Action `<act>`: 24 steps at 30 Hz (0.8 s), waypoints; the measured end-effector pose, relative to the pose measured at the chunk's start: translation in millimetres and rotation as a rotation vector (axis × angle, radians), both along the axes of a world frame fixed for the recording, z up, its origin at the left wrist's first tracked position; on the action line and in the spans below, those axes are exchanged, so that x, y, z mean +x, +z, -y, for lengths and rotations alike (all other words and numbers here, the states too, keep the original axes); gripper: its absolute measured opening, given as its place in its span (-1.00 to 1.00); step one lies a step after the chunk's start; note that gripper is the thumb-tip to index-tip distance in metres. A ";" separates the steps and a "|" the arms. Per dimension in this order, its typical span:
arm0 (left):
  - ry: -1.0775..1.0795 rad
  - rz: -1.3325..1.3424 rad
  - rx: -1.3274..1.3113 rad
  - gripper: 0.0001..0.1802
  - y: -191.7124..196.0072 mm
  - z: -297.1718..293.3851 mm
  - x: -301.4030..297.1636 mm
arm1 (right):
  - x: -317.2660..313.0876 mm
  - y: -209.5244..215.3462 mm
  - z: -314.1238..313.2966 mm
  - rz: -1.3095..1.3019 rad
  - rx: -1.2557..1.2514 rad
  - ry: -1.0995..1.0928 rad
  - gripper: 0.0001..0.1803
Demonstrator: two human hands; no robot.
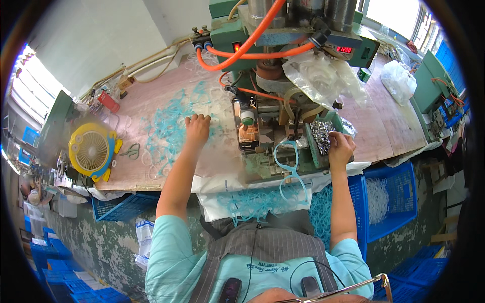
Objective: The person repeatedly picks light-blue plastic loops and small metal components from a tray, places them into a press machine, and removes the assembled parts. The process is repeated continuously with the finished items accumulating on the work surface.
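At a plywood workbench (166,96) under a green press machine (283,60), the left hand (197,127) spreads open on teal plastic rings (169,129) at ten o'clock, best gathered singly, while the right hand (341,146) pinches metal pieces in a tray (316,151) at three.

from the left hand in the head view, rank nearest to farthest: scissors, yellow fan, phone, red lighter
1. Phone: propped just right of the left hand, by the machine.
2. Scissors: on the board, to its left and a little nearer the person.
3. Red lighter: far left, toward the wall.
4. Yellow fan: at the board's left end.
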State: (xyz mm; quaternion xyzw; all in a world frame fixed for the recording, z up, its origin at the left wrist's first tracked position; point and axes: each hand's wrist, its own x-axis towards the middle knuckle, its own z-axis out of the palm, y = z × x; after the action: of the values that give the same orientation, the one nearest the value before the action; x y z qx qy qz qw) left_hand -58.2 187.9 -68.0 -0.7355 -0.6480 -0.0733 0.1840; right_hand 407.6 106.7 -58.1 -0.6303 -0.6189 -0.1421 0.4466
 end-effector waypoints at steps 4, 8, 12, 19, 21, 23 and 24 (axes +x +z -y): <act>-0.216 0.074 0.043 -0.90 -1.3 34.3 -2.7 | -9.7 12.5 4.1 -0.001 -0.028 -0.024 -0.84; -0.287 0.006 0.101 -0.87 24.8 45.6 -10.3 | -37.8 42.8 14.5 -0.240 -0.019 0.144 -0.84; -0.150 0.049 0.407 -0.83 59.3 41.5 -10.0 | -73.8 77.9 36.9 -0.439 -0.027 0.388 -0.81; 0.006 0.077 0.552 -0.89 88.3 38.5 -10.6 | -111.0 92.2 51.7 -0.686 -0.112 0.487 -0.65; 0.062 0.154 0.500 -0.85 93.8 44.8 -3.9 | -111.8 92.8 49.1 -0.654 -0.075 0.505 -0.63; 0.061 0.636 0.459 -0.88 101.2 54.6 9.4 | -112.5 95.1 47.4 -0.707 -0.091 0.516 -0.62; 0.082 0.878 0.403 -0.89 104.3 61.2 19.5 | -113.8 97.1 45.6 -0.773 -0.114 0.528 -0.62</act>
State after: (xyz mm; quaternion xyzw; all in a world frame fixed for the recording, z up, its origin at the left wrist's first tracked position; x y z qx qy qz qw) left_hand -38.7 126.6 36.3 -0.5586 -0.6658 -0.4935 0.0344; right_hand 293.8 61.2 39.0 -0.4814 -0.5533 0.2556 0.6299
